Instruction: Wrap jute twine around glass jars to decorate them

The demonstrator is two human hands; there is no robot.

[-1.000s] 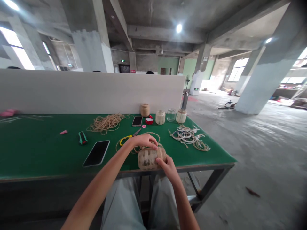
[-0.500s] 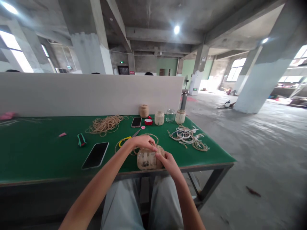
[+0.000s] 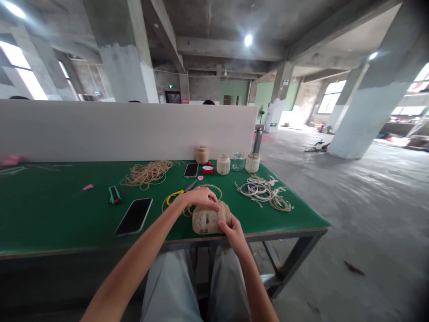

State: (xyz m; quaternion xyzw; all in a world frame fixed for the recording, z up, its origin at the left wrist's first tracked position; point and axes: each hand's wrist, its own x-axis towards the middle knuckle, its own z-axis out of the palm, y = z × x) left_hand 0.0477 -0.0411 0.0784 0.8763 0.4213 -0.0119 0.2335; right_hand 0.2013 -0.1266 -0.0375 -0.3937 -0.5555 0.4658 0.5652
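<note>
Jute twine covers much of the glass jar (image 3: 208, 220), which lies on its side just behind the desk's (image 3: 53, 223) front edge, held between both grips. The left grip (image 3: 198, 197) is closed over the top of the jar, its fingers curled down the far side. The right grip (image 3: 233, 231) wraps the jar's right end from the near side, and the two are almost touching on top. A loose loop of twine (image 3: 205, 189) curves across the desk behind the jar and under the left grip.

Yellow-handled scissors (image 3: 177, 196) lie just beyond the left wrist, beside that loop. To their left are a black phone (image 3: 134, 216) and a green utility knife (image 3: 114, 194), with a pink scrap (image 3: 88, 187) farther off. A heap of twine (image 3: 146, 173) sits behind them, next to a second phone (image 3: 191, 170) and a red tape roll (image 3: 208, 170).

Along the back stand a twine spool (image 3: 201, 154) and three jars (image 3: 238, 161): the clear one sits between two wrapped in twine. To the right lie tangled white and twine coils (image 3: 263, 191). A white partition (image 3: 127, 129) runs behind the desk, and a concrete floor (image 3: 362, 214) spreads to the right.
</note>
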